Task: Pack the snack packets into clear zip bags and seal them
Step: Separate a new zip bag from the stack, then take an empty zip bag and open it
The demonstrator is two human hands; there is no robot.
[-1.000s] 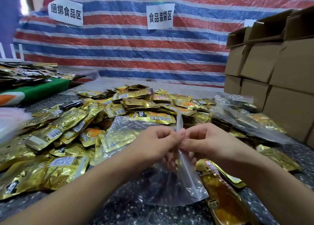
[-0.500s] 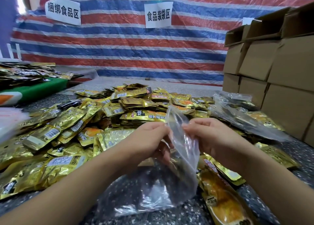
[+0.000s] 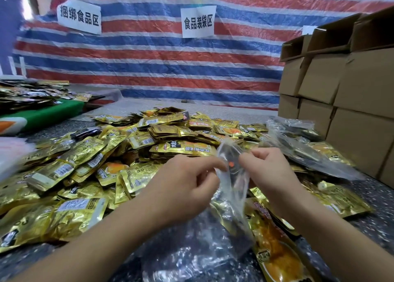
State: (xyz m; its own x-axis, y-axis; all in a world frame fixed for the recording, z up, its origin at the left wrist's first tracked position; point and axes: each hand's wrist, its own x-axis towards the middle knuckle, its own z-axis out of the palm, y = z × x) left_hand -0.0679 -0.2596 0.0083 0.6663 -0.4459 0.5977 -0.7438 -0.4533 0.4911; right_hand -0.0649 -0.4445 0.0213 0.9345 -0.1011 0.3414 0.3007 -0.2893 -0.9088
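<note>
An empty clear zip bag (image 3: 232,185) hangs between my hands above the speckled table. My left hand (image 3: 183,183) pinches one lip of the bag's mouth and my right hand (image 3: 268,173) pinches the other, so the mouth gapes a little between them. A big heap of gold snack packets (image 3: 85,170) covers the table in front and to the left. One orange-and-gold packet (image 3: 275,252) lies near my right forearm, under the bag's lower end.
Stacked cardboard boxes (image 3: 341,98) stand at the right. More clear bags (image 3: 302,145) lie beside them on packets. A green board (image 3: 42,115) with another packet pile is at far left. A striped tarp (image 3: 170,68) with paper signs hangs behind.
The bag's mouth has been pulled apart: my fingers were pinched together at its top, and now each hand holds a separate lip. The bag has lifted and swung toward me.
</note>
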